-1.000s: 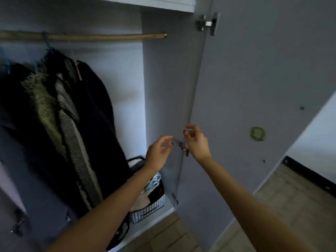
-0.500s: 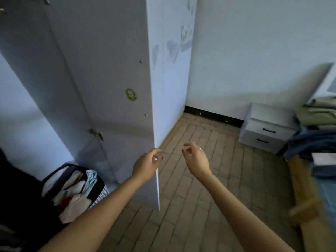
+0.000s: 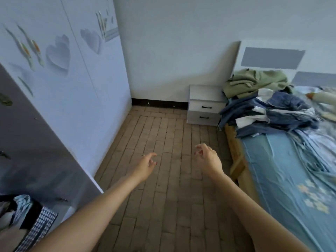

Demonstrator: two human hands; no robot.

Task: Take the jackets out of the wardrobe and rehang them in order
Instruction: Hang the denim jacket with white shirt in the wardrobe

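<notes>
Two bare hands reach forward over the brick floor [image 3: 163, 135], both empty. The left hand [image 3: 145, 165] has its fingers loosely curled and slightly apart, gripping nothing, with a thin ring on one finger. The right hand [image 3: 207, 159] is level with it and a little apart, its fingers also relaxed and bent inward around nothing, a ring showing on one of them. To the left of the left forearm stands the open wardrobe door [image 3: 36, 151], its dark inner face turned toward the camera, and beyond it the pale closed wardrobe doors [image 3: 72, 70] carry heart and leaf decorations. At the bottom left corner, a basket [image 3: 34, 226] with a black-and-white woven pattern holds crumpled cloth. Straight ahead, against the far wall, sits a small white nightstand [image 3: 205, 104] with two drawers and dark handles. Just beside it on the right is the bed [image 3: 291, 188] with a blue sheet and a wooden frame. The jackets [image 3: 269, 115] lie in a heap at the head end of the bed, well apart from both hands: blue and white garments spread on the sheet, with a green one [image 3: 254, 80] piled behind them near the headboard.
</notes>
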